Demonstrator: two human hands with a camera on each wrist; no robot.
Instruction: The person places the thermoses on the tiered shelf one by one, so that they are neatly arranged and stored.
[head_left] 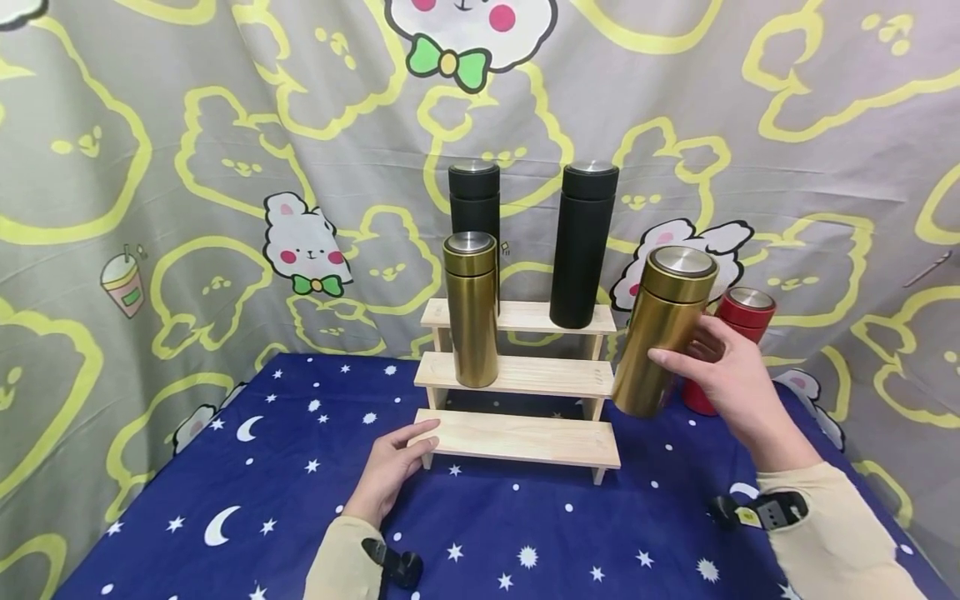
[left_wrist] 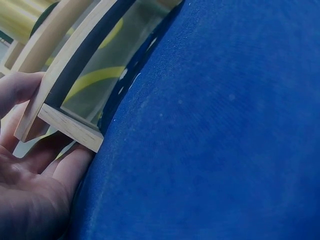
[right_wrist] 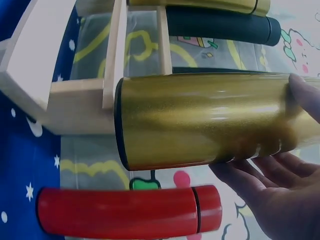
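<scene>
My right hand (head_left: 731, 367) grips a gold thermos (head_left: 663, 333), its steel-topped lid upward and its body tilted. The thermos hangs beside the right end of the middle step of a three-step wooden rack (head_left: 517, 437); in the right wrist view, its dark-rimmed base (right_wrist: 120, 125) lies near that step's end. At the rack's left end my left hand (head_left: 393, 467) holds the bottom step, thumb on the board and fingers beneath it by the leg (left_wrist: 72, 127). A second gold thermos (head_left: 471, 317) stands toward the left of the middle step.
Two black thermoses stand on the top step, one (head_left: 585, 250) at right and one (head_left: 476, 196) partly behind the standing gold one. A red thermos (head_left: 701, 398) stands on the blue star-patterned cloth (head_left: 300, 500), behind my right hand. A patterned curtain (head_left: 202, 167) hangs behind.
</scene>
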